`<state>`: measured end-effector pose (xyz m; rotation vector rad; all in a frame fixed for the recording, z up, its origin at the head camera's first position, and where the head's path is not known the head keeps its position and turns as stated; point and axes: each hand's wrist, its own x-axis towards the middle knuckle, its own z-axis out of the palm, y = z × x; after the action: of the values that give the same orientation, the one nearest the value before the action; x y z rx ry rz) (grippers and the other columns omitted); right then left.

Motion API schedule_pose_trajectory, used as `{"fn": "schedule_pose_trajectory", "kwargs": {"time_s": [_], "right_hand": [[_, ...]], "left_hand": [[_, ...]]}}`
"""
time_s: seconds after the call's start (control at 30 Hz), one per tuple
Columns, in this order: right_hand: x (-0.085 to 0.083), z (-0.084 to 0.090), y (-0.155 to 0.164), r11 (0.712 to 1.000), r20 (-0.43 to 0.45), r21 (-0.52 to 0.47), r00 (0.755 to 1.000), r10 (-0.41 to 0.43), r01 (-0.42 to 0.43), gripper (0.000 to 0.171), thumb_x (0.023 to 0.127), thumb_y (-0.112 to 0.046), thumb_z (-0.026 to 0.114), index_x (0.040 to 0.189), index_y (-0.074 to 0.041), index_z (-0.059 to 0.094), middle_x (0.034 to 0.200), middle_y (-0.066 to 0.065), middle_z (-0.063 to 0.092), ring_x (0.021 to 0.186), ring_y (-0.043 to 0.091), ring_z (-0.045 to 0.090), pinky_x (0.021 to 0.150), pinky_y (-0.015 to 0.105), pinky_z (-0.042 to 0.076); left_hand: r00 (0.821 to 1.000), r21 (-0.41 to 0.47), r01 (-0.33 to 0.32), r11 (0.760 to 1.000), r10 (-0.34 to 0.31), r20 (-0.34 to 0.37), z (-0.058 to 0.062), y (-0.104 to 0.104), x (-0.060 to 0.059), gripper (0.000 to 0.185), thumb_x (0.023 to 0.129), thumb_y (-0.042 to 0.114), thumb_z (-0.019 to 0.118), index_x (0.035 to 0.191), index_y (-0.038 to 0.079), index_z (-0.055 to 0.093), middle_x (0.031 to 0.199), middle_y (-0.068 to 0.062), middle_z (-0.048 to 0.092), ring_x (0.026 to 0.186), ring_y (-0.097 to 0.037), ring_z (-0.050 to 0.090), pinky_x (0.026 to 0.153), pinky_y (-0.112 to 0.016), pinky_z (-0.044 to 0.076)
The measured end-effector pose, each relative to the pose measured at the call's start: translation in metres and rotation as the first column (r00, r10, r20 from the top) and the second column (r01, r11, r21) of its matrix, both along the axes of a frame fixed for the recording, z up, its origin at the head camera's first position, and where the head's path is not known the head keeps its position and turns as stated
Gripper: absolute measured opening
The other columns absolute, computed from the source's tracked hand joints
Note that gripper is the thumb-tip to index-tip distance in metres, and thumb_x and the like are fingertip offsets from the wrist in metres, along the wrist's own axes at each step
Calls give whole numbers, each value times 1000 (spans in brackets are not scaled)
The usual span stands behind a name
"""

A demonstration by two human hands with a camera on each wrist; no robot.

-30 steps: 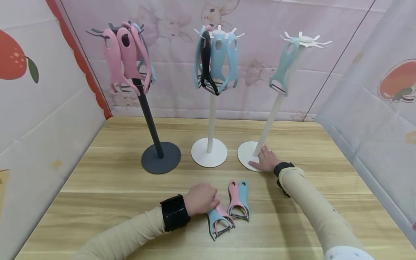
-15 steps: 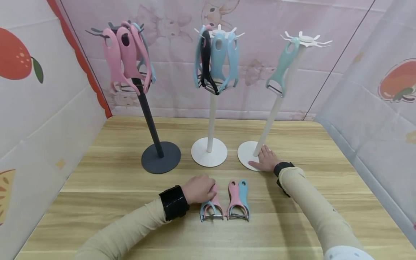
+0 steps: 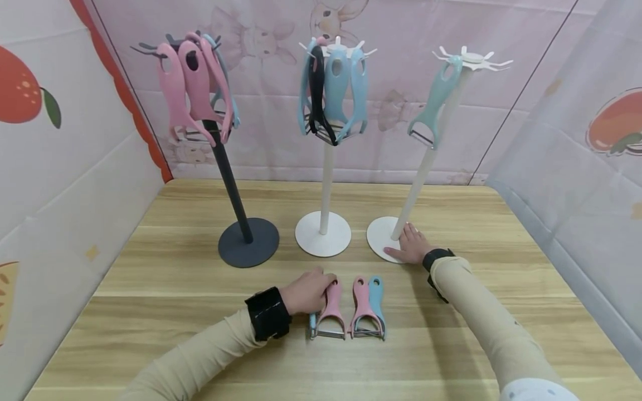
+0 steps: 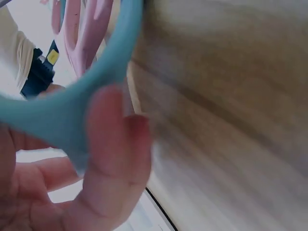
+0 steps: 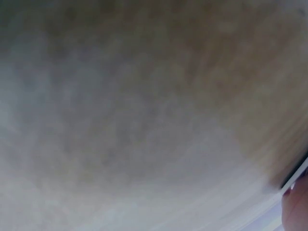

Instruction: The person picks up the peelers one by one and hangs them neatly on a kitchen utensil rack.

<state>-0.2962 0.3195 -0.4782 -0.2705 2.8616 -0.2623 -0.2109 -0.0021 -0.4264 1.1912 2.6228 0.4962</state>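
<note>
While the flat right hand (image 3: 412,247) is pressing the white round stand base (image 3: 380,236), peelers are lying on the wooden table (image 3: 165,278).
The left hand (image 3: 306,291) is gripping stacked pink and blue plastic peelers (image 3: 328,314); another pair (image 3: 368,309) is lying at its 3 o'clock.

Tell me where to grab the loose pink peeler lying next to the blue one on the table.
Pinch the pink peeler by its narrow handle, the end with the hole, coming from above at the far end. It lies flat, blade toward the person, tight against the blue peeler on its right, so its left edge is probably the freer side. The left hand works close by.
</note>
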Motion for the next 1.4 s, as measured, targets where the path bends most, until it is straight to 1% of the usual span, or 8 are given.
{"fn": "schedule_pose_trajectory", "kwargs": {"time_s": [0.2, 0.37, 0.6, 0.73, 0.9, 1.07, 1.2, 1.4], "right_hand": [[2, 4, -2, 1000, 24, 1, 1000, -5, 5, 93, 88, -56, 41, 137, 18, 12, 143, 36, 2, 132, 47, 0, 104, 58, 7], [4, 7, -2, 1000, 34, 1, 999, -10, 10, 94, 88, -57, 40, 137, 18, 10, 143, 35, 1, 132, 46, -1, 105, 57, 6], [3, 5, -2, 1000, 20, 9, 1000, -3, 3, 94, 88, -57, 39, 137, 18, 10, 143, 36, 2, 132, 47, 0, 104, 57, 7], [4, 7, -3, 1000, 27, -5, 1000, -10, 10, 93, 88, -56, 40, 138, 17, 9, 143, 35, 1, 132, 46, -1, 104, 57, 6], [6, 10, -5, 1000, 41, -15, 999, -16, 17, 94, 88, -57, 39, 138, 17, 7, 144, 34, 0, 133, 46, -2, 104, 57, 5], [7, 13, -7, 1000, 46, -9, 999, -17, 17, 92, 89, -55, 39, 138, 16, 7, 144, 34, -1, 133, 45, -2, 105, 56, 5], [6, 13, -6, 1000, 44, -10, 999, -12, 12, 92, 89, -55, 39, 138, 16, 8, 144, 34, 0, 133, 45, -2, 105, 56, 5], [5, 7, -3, 1000, 14, -9, 1000, 3, -3, 95, 88, -58, 39, 137, 17, 11, 143, 36, 3, 132, 47, 0, 104, 58, 7]], "left_hand": [[998, -9, -62, 998, 63, 12, 7, -1, 0, 64, 73, -11, 60, 133, -9, 38, 108, -23, 56, 83, -22, 53, 67, -27, 46], [991, 50, -133, 990, 132, 28, 18, 0, -3, 51, 74, -14, 56, 123, -13, 43, 96, -18, 56, 76, -20, 51, 62, -27, 46], [972, 193, -194, 962, 215, -93, 31, 3, -10, 41, 77, -11, 58, 117, -10, 49, 84, -16, 55, 70, -21, 52, 58, -30, 47], [959, 306, -180, 935, 237, -157, 34, 4, -11, 40, 78, -12, 57, 117, -8, 48, 79, -17, 59, 67, -22, 56, 54, -32, 46], [957, 450, -141, 882, 238, -166, 39, 8, -11, 31, 79, -13, 54, 107, -1, 51, 73, -10, 58, 58, -16, 49, 49, -27, 39], [957, 552, -107, 827, 235, -167, 51, 17, -12, 16, 84, -7, 53, 100, -4, 55, 89, -14, 59, 75, -20, 55, 66, -34, 47], [955, 583, -70, 809, 223, -195, 62, 24, -14, 28, 84, -3, 57, 111, -5, 48, 101, -18, 52, 86, -25, 54, 70, -37, 48], [916, 654, 1, 757, 262, -304, 89, 42, -23, 49, 80, -11, 55, 126, -1, 39, 116, -19, 51, 90, -26, 55, 65, -34, 50]]}}
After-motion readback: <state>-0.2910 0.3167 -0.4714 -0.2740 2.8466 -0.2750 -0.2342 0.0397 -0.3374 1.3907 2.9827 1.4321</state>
